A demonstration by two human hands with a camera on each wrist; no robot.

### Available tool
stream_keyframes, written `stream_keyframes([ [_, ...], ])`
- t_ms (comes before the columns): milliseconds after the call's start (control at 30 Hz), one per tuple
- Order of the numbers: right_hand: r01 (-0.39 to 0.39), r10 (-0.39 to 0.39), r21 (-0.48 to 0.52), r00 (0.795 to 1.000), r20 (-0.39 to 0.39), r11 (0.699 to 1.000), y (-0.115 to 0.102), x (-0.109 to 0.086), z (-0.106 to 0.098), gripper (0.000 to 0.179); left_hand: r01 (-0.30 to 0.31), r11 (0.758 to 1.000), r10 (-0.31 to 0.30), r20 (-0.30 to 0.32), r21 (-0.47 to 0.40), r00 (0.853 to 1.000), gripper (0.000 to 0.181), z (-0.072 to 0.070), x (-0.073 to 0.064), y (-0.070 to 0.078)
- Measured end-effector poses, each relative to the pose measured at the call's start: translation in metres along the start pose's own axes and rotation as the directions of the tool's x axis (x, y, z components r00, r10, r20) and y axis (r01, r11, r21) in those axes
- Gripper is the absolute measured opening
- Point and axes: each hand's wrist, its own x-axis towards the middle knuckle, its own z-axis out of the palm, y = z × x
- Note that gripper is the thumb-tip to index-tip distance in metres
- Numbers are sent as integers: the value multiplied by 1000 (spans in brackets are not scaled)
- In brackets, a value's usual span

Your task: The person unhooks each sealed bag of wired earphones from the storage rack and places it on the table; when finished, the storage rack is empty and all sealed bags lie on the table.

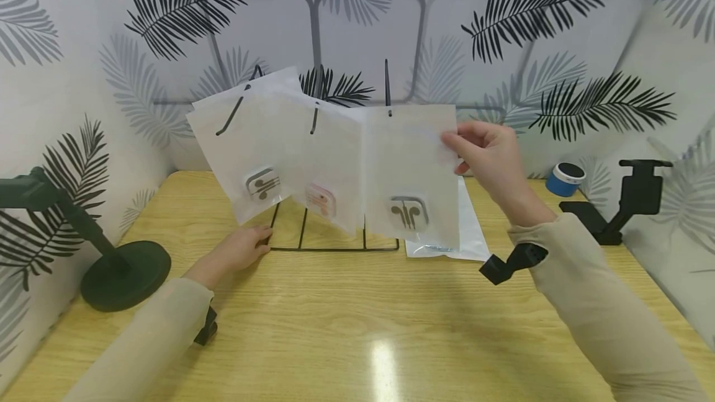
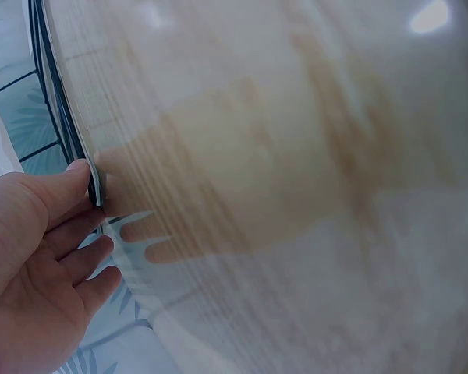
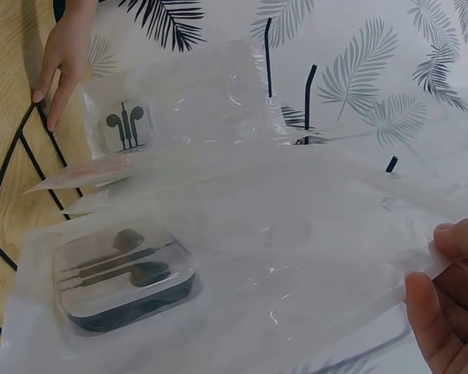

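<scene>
My right hand [image 1: 488, 157] pinches the upper right edge of a translucent plastic bag [image 1: 424, 160], which hangs from a black prong. A clear case of dark earphones [image 3: 125, 280] shows through that bag. My left hand [image 1: 240, 252] grips the front left corner of a black wire display rack [image 1: 335, 249], thumb and finger on the wire. On the rack's other prongs hang a middle bag [image 1: 335, 147] with pink earphones [image 1: 321, 201] and a tilted left bag [image 1: 240, 154] with dark earphones [image 1: 263, 185]. Much of the rack is hidden behind the bags.
A white packet [image 1: 472, 228] lies on the wooden table [image 1: 335, 315] behind the right bag. At the left stands a dark green lamp [image 1: 125, 275]. A blue round speaker [image 1: 565, 180] and a black folding stand [image 1: 639, 197] are at the right. The patterned wall rises behind.
</scene>
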Motion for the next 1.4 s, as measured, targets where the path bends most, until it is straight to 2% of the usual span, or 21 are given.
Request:
stream_keyframes([
  [400,48,-48,0,999,25,999,-8,-12,-8,19,12,1000,-12,10,-5,1000,44,0,-1,0],
  [667,38,-38,-108,999,8,993,-12,-20,-19,23,5,1000,-5,12,2,1000,44,0,0,-1],
  [867,30,-33,-161,999,-16,986,-12,-28,-34,23,11,1000,-11,19,2,1000,44,-1,0,-1],
  [1233,3,-12,-114,997,-78,993,6,-40,-68,11,11,1000,-11,20,8,1000,44,1,1,-3],
  [1400,-57,35,-183,992,-122,982,15,-48,-85,17,13,1000,-13,21,0,1000,44,1,1,-2],
])
